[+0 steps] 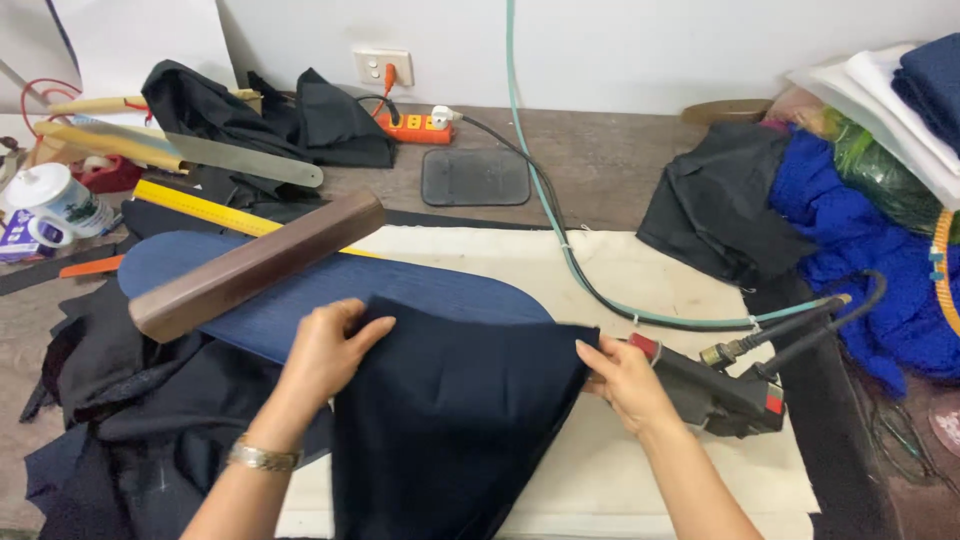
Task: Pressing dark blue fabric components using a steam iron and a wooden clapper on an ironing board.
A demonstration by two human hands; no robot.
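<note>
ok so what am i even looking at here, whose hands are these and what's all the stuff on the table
This is one picture from a camera worn on a person's head, looking down at their own two bare hands. The left hand, with a wrist bracelet, and the right hand each grip an edge of a dark navy cloth laid over a blue padded pressing board. A brown wooden block rests on that board. Beside the right hand sits a steam iron with hoses. Farther back lie a yellow ruler, a large knife-like blade, a power strip and heaps of black and blue fabric.
</note>
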